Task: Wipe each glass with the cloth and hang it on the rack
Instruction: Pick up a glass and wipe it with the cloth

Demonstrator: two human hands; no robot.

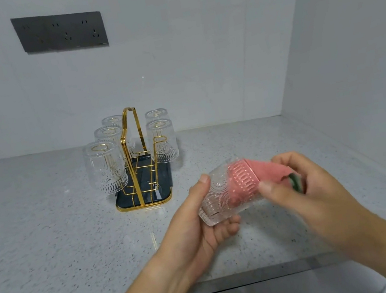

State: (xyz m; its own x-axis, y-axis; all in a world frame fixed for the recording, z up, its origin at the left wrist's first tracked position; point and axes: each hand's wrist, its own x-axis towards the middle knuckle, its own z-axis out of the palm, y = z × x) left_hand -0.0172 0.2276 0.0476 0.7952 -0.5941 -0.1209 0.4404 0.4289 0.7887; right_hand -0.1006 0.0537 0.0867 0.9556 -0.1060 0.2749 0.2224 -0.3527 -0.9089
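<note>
Currently we hold embossed glass (218, 202) on its side between our hands, above table (48, 234). Left hand (197, 225) cups base end from below, thumb over top, fingers curled round it. Pink cloth (265, 171) stuffed into glass mouth, showing through wall. Right hand (307, 193) pinches cloth's outer end. Beyond left hand, well apart: gold wire rack (127, 157) on dark tray (164, 179), five hung glasses (106, 166) upside down on it. Grey socket panel (60, 31) on wall, far beyond.
</note>
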